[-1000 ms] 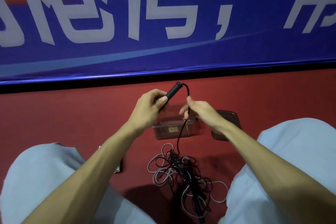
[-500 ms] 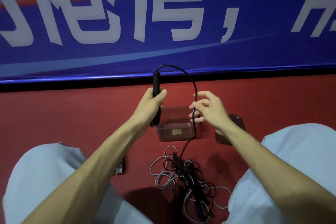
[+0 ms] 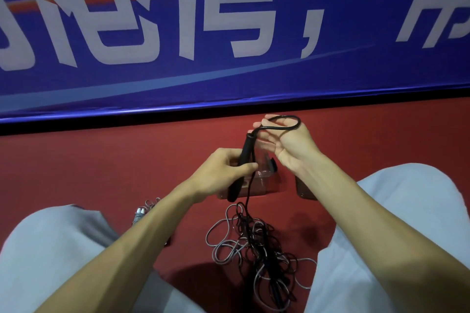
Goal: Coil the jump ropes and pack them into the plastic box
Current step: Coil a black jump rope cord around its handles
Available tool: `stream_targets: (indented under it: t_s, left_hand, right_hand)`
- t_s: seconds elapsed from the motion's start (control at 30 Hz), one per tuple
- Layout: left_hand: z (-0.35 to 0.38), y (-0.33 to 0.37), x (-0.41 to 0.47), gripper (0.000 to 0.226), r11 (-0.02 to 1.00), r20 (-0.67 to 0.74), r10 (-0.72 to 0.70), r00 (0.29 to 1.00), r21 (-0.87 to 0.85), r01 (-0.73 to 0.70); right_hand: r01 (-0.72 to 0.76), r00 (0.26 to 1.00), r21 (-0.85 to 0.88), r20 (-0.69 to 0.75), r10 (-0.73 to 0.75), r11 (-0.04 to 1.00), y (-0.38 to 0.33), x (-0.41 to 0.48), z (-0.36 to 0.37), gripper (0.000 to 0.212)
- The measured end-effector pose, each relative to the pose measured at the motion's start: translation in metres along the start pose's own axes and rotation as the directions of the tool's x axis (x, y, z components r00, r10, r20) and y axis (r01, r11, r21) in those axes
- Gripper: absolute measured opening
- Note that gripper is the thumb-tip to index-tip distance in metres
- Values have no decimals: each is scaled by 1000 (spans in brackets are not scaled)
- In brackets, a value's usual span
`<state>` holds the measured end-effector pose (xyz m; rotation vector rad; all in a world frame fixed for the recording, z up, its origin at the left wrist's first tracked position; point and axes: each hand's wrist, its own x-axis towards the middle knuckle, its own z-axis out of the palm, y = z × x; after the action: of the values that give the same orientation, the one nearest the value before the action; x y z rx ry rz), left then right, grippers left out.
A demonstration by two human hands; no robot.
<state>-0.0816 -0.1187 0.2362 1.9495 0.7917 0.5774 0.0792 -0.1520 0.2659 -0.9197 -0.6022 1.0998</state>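
Note:
My left hand (image 3: 223, 173) grips the black handle (image 3: 243, 160) of a black jump rope, held upright and tilted over the clear plastic box (image 3: 264, 183). The black cord (image 3: 282, 119) leaves the handle's top, loops around my raised right hand (image 3: 287, 140), whose fingers are spread and nearly straight, then drops down past the box. It ends in a tangled pile of black and grey rope (image 3: 256, 241) on the red floor between my knees. The box is partly hidden behind my hands.
The box's dark lid (image 3: 305, 190) lies on the floor right of the box, under my right forearm. A grey rope handle (image 3: 139, 215) peeks out by my left knee. A blue banner (image 3: 229, 46) stands across the back.
My right hand has risen and turned palm-up, carrying the cord into a loop around it. My left hand has lowered and tilted the handle over the box.

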Motion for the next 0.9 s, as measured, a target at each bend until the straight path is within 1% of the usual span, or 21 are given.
stream_targets:
  t_s: [0.1,0.17,0.23,0.3,0.37,0.43,0.47,0.53,0.63,0.73,0.77,0.8,0.87,0.9]
  left_hand:
    - [5,-1,1,17,1000,-15,23,1000,10,-23]
    - [5,-2,1,15,1000,-47,28,999,-7,-29]
    - [4,1,0,12,993,-112,11,994,-115,-24]
    - [0,7,0,12,951,-212,-47,976,-310,-22]
    - [-7,14,0,11,859,-309,-117,944,-508,-60]
    - [-17,21,0,7,707,-334,-173,926,-697,-119]
    - [-22,25,0,6,630,-334,-184,924,-762,-150]
    - [-32,28,1,6,507,-338,-193,921,-838,-201]
    - [-43,26,1,12,350,-338,-221,915,-903,-249]
    - [-49,24,1,7,291,-350,-249,903,-916,-274]
    - [-50,23,0,6,284,-354,-257,899,-917,-280]
    - [-51,23,0,6,281,-358,-264,895,-917,-284]
    - [-50,22,-1,8,299,-370,-279,886,-910,-286]
    - [-49,21,-1,9,329,-383,-287,878,-900,-286]
  right_hand:
    - [13,1000,-61,-26,-15,998,2,-1,0,12]
    - [21,999,-87,-41,-24,996,4,1,0,15]
    - [17,998,-166,-53,-26,986,8,4,-3,18]
    - [8,999,-311,-46,-24,950,13,4,-6,16]
    - [-19,1000,-445,-6,18,895,20,2,-9,20]
    - [-29,996,-566,54,72,824,28,-1,-9,25]
    - [-16,992,-624,86,89,781,32,-1,-9,30]
    - [41,982,-708,158,101,705,39,-3,-8,39]
    - [158,946,-756,299,121,636,43,-4,-8,37]
    - [166,902,-740,381,203,652,49,-6,-6,23]
    - [166,905,-746,375,201,645,52,-5,-5,18]
    - [163,924,-759,342,173,630,55,-5,-4,14]
    - [136,972,-766,227,67,629,56,-3,-2,10]
    - [121,985,-757,172,18,642,55,-2,-2,11]
